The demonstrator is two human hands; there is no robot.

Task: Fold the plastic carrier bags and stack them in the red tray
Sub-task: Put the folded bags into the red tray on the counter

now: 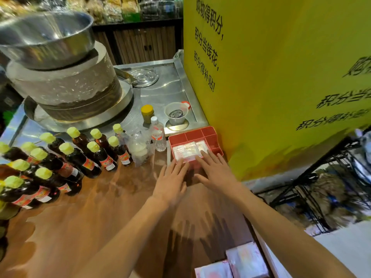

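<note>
Pressing the folded bags flat in the tray

At centre right, the red tray [208, 135] holds the folded bags [188, 150]; the right hand [215, 173] and left hand [170, 181], fingers straight and gripping nothing, reach its near edge. Press evenly, I think, so the stack stays square.

1. A yellow sign panel [271, 77], filling the frame from twelve to three o'clock, is showing black Chinese lettering in slanted lines: 购物得积分, 积分当钱花, 积分得补贴!
2. The panel's second face, toward three o'clock, is repeating the same wording, cut off by the frame edge.
3. The dark bottles [60, 157] at nine o'clock are carrying red and white labels, but the print is blurring beyond reading.
4. The clear water bottle [158, 137] near the centre is wearing a label too small to read.
</note>
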